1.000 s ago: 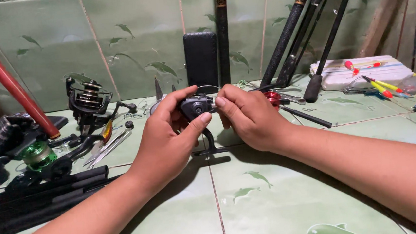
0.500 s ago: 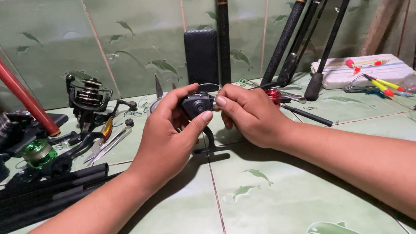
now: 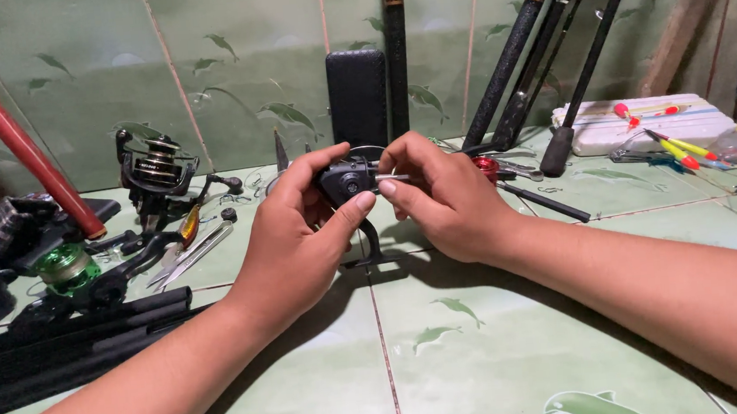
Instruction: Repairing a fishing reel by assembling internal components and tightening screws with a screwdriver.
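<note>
Black fishing reel body point(image 3: 345, 182) — left hand point(image 3: 296, 239) gripping it steady above the tabletop point(image 3: 483, 329) centre; right hand point(image 3: 447, 196) pinching a thin metal pin point(image 3: 392, 177) at its side.

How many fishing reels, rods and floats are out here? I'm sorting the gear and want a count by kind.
Reels: 3 – the dark reel body held in the left hand and right hand, a black reel, a green reel.
Rods leaning on the wall: 5 – one red, four dark.
Floats: at least 4.
Total: 12.
</note>
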